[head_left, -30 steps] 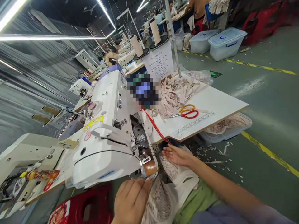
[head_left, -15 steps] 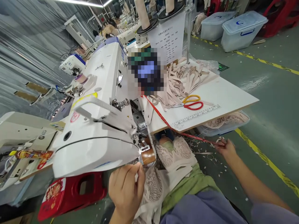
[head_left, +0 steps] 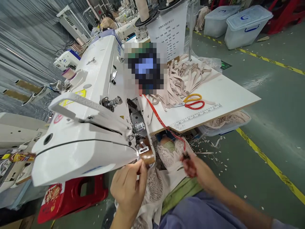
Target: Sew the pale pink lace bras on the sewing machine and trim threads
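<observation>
My left hand [head_left: 128, 186] is closed in a pinch right beside the needle end of a white sewing machine [head_left: 78, 149], by the brown rounded bed [head_left: 148, 157]. What its fingertips hold is too small to make out. My right hand [head_left: 194, 167], blurred, is closed around a small dark tool [head_left: 185, 155] that may be thread snips. A red ribbon [head_left: 156, 113] runs from the machine over the table edge to that tool. Beige lace bra cups [head_left: 154, 183] and pale fabric lie on my lap below both hands, partly covered by them.
The white table [head_left: 233, 95] carries a heap of beige straps [head_left: 181, 81], scissors with yellow and red handles [head_left: 194, 101] and a printed ruler scale [head_left: 196, 116]. A plastic bin [head_left: 224, 124] sits under its edge. A red stool [head_left: 71, 198] stands at lower left.
My right hand has moved left and inward from the far right, over my lap towards the machine, and the ribbon has gone slack. My left hand stays near the needle. The view has shifted slightly.
</observation>
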Demonstrator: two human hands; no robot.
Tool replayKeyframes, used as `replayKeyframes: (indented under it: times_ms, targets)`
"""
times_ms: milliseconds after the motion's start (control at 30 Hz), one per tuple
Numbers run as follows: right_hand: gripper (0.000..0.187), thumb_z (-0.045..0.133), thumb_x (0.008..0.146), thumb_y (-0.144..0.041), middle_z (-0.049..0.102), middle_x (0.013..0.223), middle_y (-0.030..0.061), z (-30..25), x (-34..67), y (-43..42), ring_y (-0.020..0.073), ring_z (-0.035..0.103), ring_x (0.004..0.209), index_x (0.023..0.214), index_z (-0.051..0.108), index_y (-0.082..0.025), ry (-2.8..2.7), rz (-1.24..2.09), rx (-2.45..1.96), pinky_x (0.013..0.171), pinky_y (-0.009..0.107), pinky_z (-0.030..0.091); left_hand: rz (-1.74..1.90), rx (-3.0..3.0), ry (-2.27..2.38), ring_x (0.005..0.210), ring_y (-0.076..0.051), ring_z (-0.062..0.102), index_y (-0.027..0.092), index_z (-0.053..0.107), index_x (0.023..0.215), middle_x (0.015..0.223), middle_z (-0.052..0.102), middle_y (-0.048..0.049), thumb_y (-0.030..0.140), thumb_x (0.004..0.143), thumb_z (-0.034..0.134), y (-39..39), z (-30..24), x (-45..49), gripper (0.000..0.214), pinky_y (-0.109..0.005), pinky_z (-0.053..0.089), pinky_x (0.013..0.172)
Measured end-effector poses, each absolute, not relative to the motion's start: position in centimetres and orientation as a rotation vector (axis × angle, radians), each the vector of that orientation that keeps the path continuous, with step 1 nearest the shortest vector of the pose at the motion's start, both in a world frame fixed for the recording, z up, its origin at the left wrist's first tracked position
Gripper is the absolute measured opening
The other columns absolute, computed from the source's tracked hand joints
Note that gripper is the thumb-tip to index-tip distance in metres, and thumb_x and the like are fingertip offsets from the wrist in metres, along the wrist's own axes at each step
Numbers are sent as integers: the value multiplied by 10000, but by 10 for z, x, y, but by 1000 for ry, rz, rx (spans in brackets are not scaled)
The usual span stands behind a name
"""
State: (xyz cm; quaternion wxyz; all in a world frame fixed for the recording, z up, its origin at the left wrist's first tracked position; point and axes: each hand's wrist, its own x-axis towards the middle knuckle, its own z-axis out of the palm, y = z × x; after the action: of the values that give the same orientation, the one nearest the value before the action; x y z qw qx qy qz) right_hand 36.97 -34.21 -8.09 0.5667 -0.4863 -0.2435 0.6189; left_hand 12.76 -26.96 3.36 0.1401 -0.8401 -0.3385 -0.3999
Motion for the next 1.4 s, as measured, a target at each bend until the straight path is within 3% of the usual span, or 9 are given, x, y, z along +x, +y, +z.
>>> replayKeyframes:
  times_ms: [167,467,700,833,900,1000,1100,1267,1400]
  targets:
    - [481,523,894,-661,423,672,-52,-25,280,-334,59,218,504,916,571,-184,-541,1827,-762,480,219,176,-1178,-2457,-1005,584,-116,533,152,646,899,659,638,2,78,865,663,-275,37,129,84,-249,394,616]
    - [536,649,807,-676,382,633,-68,5,259,-322,55,254,514,741,437,-189,-568,1735,-714,494,237,172,-1166,-2562,-1005,631,-130,562,153,641,936,709,653,-15,101,876,661,-289,33,125,82,-266,408,638]
    - [601,602,745,-784,380,584,-83,2,270,-318,46,179,437,808,501,-195,-584,1660,-796,433,243,106,-1306,-2490,-1384,573,-105,542,175,689,810,627,622,23,194,895,640,-274,28,123,100,-231,411,610]
    - [545,626,768,-722,408,607,-83,-9,280,-320,39,186,444,822,495,-195,-603,1646,-813,441,238,118,-1441,-2360,-1676,477,-78,429,175,493,495,469,430,65,196,835,640,-261,27,127,371,-214,355,537]
    - [518,673,756,-675,364,588,-100,-13,282,-321,43,171,451,866,511,-196,-627,1677,-851,443,236,118,-1483,-2344,-1789,485,-75,403,183,378,451,461,351,67,196,808,629,-259,27,129,437,-208,352,539]
    - [506,689,749,-654,322,588,-107,-14,284,-321,52,164,469,872,516,-195,-651,1671,-899,454,241,125,-1507,-2342,-1920,500,-79,382,187,348,450,472,320,63,252,808,632,-260,30,131,461,-208,359,545]
    - [469,669,777,-631,318,594,-104,-14,285,-320,57,172,478,861,505,-200,-651,1661,-907,460,244,139,-1534,-2318,-2010,508,-87,388,185,393,449,467,335,62,305,807,650,-262,33,132,456,-211,376,557]
    - [419,670,790,-577,300,581,-106,-13,286,-318,62,183,485,842,488,-203,-643,1630,-924,464,239,162,-1677,-2299,-2059,611,-116,518,173,576,549,561,528,48,277,783,677,-263,36,135,276,-219,447,688]
    - [358,655,800,-527,334,590,-93,-12,288,-315,70,257,488,849,507,-204,-721,1542,-1014,466,228,224,-1729,-2278,-2050,619,-115,536,174,585,568,575,553,52,234,752,702,-262,33,135,227,-216,451,700]
